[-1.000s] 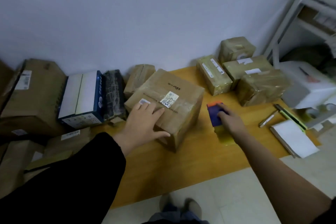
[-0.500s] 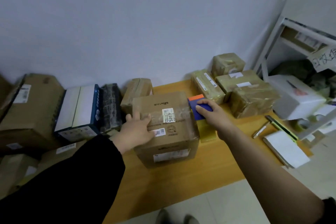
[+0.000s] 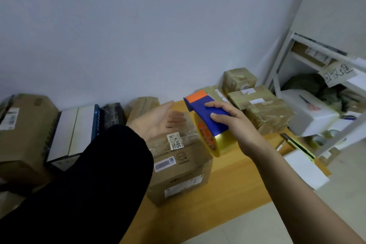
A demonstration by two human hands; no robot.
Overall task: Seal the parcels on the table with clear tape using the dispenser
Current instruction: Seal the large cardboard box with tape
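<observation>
A brown cardboard parcel (image 3: pixel 182 166) with white labels stands on the wooden table (image 3: pixel 233 182) in front of me. My right hand (image 3: pixel 235 125) grips a blue and orange tape dispenser (image 3: pixel 206 113) carrying a roll of clear yellowish tape (image 3: pixel 219 142), lifted above the parcel's right edge. My left hand (image 3: pixel 158 119) hovers palm up, fingers straight, over the parcel's far top. It holds nothing.
Several taped parcels (image 3: pixel 263 105) are stacked at the table's far right. More boxes (image 3: pixel 25 130) and a white and blue box (image 3: pixel 75 132) lie to the left. White paper (image 3: pixel 305 168), a pen and a metal shelf (image 3: pixel 316 89) are at the right.
My right hand has lifted the dispenser off the table and above the parcel's edge. My left hand has come off the parcel's top and turned palm up.
</observation>
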